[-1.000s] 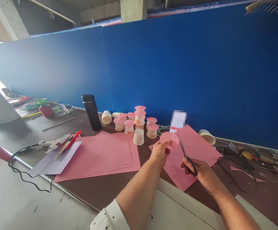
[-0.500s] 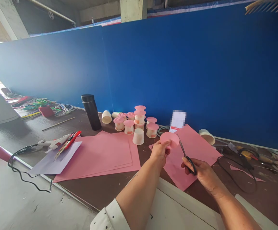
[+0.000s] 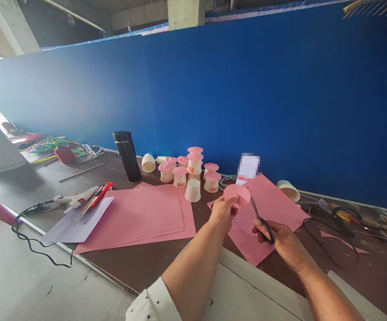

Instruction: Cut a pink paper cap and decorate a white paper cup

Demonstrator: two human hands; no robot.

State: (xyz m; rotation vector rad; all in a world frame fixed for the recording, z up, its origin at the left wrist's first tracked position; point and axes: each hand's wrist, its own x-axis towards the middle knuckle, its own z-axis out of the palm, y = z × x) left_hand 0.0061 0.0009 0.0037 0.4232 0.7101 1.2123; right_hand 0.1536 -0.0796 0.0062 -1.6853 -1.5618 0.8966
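Between the thumb and fingers of my left hand (image 3: 224, 211) is a round pink paper disc (image 3: 242, 194), held up over the table. My right hand (image 3: 275, 235) grips black-handled scissors (image 3: 255, 206), their blades pointing up at the disc's right edge. A large pink sheet (image 3: 263, 209) lies beneath both hands. To the left of my left hand stands a plain upside-down white cup (image 3: 193, 191). Behind it are several cups topped with pink discs (image 3: 195, 164), some stacked.
Pink sheets (image 3: 146, 214) lie on the left, beside a purple sheet (image 3: 86, 223) bearing a red cutter (image 3: 101, 195) and a glue gun (image 3: 75, 198). A black bottle (image 3: 127, 156) stands behind them. Another cup (image 3: 287, 191) and cables are at right. A blue panel (image 3: 193, 89) rises behind.
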